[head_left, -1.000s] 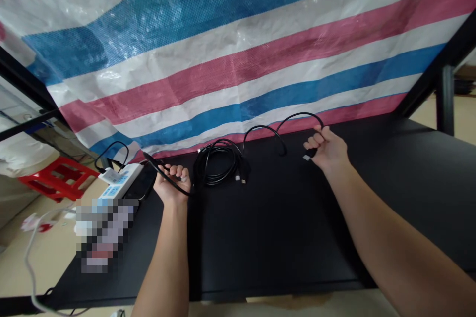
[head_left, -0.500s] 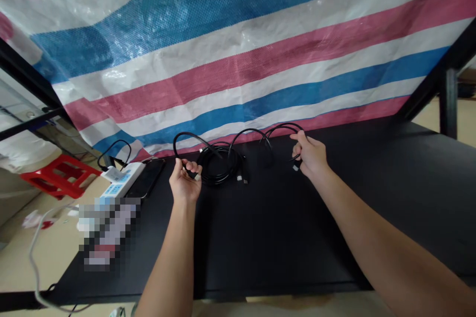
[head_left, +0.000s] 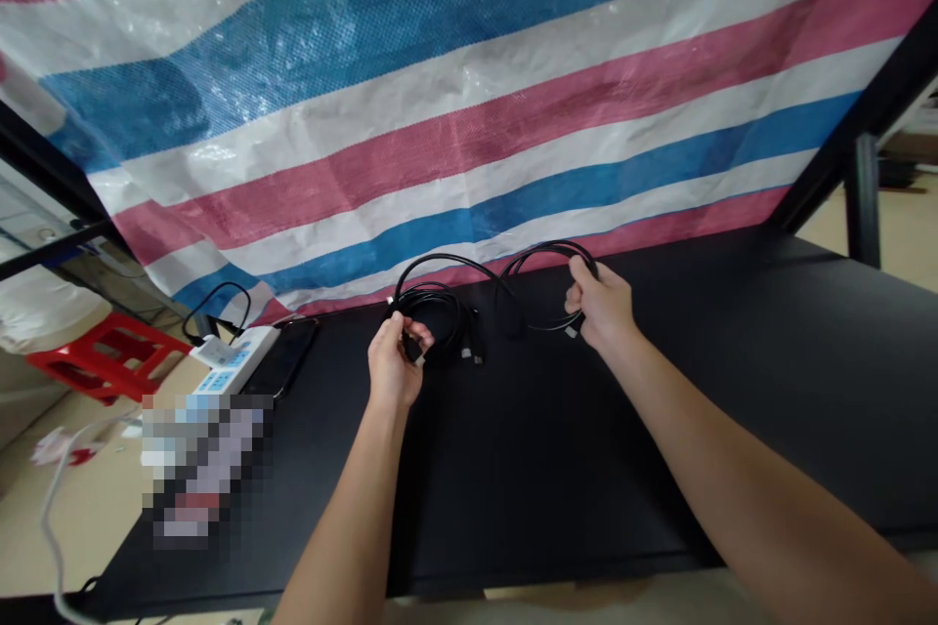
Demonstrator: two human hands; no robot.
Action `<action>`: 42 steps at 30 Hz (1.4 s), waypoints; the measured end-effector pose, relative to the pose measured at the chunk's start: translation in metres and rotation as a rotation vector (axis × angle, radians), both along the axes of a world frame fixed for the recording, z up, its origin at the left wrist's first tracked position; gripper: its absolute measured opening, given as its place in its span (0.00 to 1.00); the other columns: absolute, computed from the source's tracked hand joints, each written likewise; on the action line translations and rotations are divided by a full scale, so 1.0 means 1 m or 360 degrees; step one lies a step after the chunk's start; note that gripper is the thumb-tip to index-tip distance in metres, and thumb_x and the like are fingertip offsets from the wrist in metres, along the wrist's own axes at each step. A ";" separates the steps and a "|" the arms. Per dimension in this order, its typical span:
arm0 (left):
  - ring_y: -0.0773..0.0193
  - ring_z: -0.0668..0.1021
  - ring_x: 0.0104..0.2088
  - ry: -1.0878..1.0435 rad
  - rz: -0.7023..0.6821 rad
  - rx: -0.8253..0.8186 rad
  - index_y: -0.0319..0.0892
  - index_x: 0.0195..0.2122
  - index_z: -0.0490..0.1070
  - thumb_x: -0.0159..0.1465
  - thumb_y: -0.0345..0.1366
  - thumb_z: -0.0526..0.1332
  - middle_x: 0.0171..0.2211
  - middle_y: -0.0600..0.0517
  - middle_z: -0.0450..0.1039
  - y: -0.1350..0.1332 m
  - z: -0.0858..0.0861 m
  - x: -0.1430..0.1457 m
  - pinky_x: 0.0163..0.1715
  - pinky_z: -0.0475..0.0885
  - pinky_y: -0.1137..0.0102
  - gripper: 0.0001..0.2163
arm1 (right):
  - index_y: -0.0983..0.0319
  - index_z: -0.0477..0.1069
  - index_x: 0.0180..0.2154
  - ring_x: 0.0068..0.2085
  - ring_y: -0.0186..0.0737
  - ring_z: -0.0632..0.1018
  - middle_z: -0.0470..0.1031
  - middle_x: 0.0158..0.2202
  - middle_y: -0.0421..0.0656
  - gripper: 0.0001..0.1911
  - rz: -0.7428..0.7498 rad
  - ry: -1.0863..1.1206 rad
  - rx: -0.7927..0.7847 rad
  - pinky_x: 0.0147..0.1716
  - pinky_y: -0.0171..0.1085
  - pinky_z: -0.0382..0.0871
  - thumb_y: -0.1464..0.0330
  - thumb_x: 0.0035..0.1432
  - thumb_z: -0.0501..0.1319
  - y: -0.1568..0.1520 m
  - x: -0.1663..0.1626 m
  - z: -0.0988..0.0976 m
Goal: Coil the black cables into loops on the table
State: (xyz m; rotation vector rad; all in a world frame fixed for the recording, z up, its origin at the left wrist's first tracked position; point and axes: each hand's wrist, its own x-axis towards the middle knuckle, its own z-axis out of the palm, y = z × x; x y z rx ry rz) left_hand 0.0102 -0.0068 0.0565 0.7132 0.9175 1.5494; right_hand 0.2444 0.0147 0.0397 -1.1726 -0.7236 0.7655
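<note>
A thin black cable (head_left: 469, 266) arches above the black table (head_left: 557, 469) between my two hands. My left hand (head_left: 394, 366) is closed on one end of it, pinching the plug near its fingertips. My right hand (head_left: 597, 305) is closed on the other part, where the cable forms a loop (head_left: 546, 254) with a small plug hanging below the fingers. Just behind my left hand lies a coiled bundle of black cable (head_left: 440, 312) with its connectors resting on the table.
A dark phone (head_left: 287, 358) and a white power strip (head_left: 231, 364) lie at the table's left rear. A striped pink, blue and white tarp (head_left: 469, 98) hangs behind. A red stool (head_left: 103, 356) stands on the floor at left, a black frame post (head_left: 861, 200) at right.
My left hand has travelled right, from beside the phone to the coiled bundle. My right hand has shifted left and gathered the cable into a loop, so the hands are closer together.
</note>
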 end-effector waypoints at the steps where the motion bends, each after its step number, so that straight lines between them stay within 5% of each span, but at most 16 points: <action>1: 0.67 0.76 0.23 0.0033 0.0014 -0.0045 0.40 0.22 0.65 0.49 0.43 0.69 0.20 0.54 0.72 0.000 0.000 0.001 0.26 0.71 0.71 0.15 | 0.56 0.58 0.21 0.14 0.31 0.57 0.52 0.11 0.31 0.25 0.0104 0.0126 0.0051 0.13 0.34 0.52 0.44 0.44 0.63 0.001 0.002 0.001; 8: 0.55 0.80 0.41 0.0260 0.0117 0.0162 0.41 0.18 0.58 0.43 0.45 0.72 0.36 0.44 0.79 -0.003 -0.006 0.011 0.42 0.74 0.62 0.22 | 0.56 0.52 0.18 0.16 0.30 0.58 0.54 0.13 0.33 0.36 0.0526 0.0409 0.0354 0.13 0.33 0.50 0.32 0.30 0.58 -0.012 -0.013 0.020; 13: 0.52 0.76 0.50 0.0353 0.0245 0.0202 0.40 0.16 0.59 0.46 0.45 0.70 0.45 0.43 0.76 -0.009 -0.013 0.023 0.44 0.74 0.62 0.21 | 0.58 0.54 0.19 0.18 0.27 0.61 0.64 0.17 0.34 0.32 0.0745 0.0224 0.0386 0.16 0.31 0.51 0.57 0.21 0.76 -0.029 -0.031 0.026; 17: 0.52 0.78 0.46 0.0212 -0.0028 0.0098 0.39 0.16 0.63 0.44 0.40 0.69 0.43 0.45 0.77 -0.016 -0.011 0.030 0.42 0.74 0.62 0.15 | 0.58 0.48 0.17 0.13 0.23 0.51 0.50 0.10 0.28 0.27 0.1066 0.0432 0.0330 0.15 0.31 0.45 0.65 0.36 0.71 -0.036 -0.037 0.026; 21: 0.59 0.80 0.30 0.0015 -0.0380 0.0052 0.39 0.15 0.61 0.44 0.39 0.68 0.35 0.45 0.79 -0.021 -0.004 0.031 0.29 0.75 0.66 0.15 | 0.57 0.51 0.17 0.13 0.25 0.50 0.46 0.08 0.28 0.21 0.1196 0.0551 0.0293 0.15 0.31 0.47 0.63 0.40 0.66 -0.037 -0.046 0.019; 24: 0.72 0.70 0.16 -0.0029 -0.0175 0.0137 0.40 0.18 0.62 0.47 0.39 0.68 0.26 0.50 0.78 -0.019 -0.001 0.028 0.17 0.66 0.74 0.15 | 0.57 0.57 0.21 0.14 0.29 0.56 0.52 0.10 0.29 0.15 0.0901 0.0168 0.0122 0.16 0.33 0.51 0.59 0.42 0.63 -0.034 -0.057 0.010; 28: 0.77 0.63 0.13 0.0020 0.0070 0.0203 0.40 0.20 0.63 0.49 0.40 0.68 0.23 0.50 0.76 -0.010 -0.001 0.019 0.14 0.58 0.77 0.15 | 0.57 0.60 0.23 0.20 0.36 0.69 0.64 0.16 0.35 0.11 0.0504 -0.0707 -0.0118 0.23 0.35 0.59 0.61 0.51 0.58 -0.032 -0.066 0.003; 35: 0.74 0.66 0.14 0.0195 0.0045 0.0164 0.43 0.36 0.67 0.45 0.35 0.70 0.22 0.54 0.75 0.001 0.000 -0.003 0.15 0.58 0.77 0.18 | 0.61 0.66 0.30 0.33 0.48 0.78 0.75 0.27 0.49 0.14 0.0533 -0.1877 -0.0634 0.30 0.38 0.62 0.63 0.64 0.48 -0.041 -0.073 0.015; 42: 0.66 0.76 0.22 0.0566 0.0230 0.0164 0.40 0.34 0.70 0.45 0.38 0.68 0.22 0.53 0.75 0.009 -0.006 -0.016 0.27 0.71 0.69 0.15 | 0.64 0.72 0.38 0.40 0.47 0.79 0.78 0.36 0.52 0.20 0.0609 -0.2023 -0.0675 0.35 0.37 0.65 0.65 0.67 0.43 -0.028 -0.086 0.025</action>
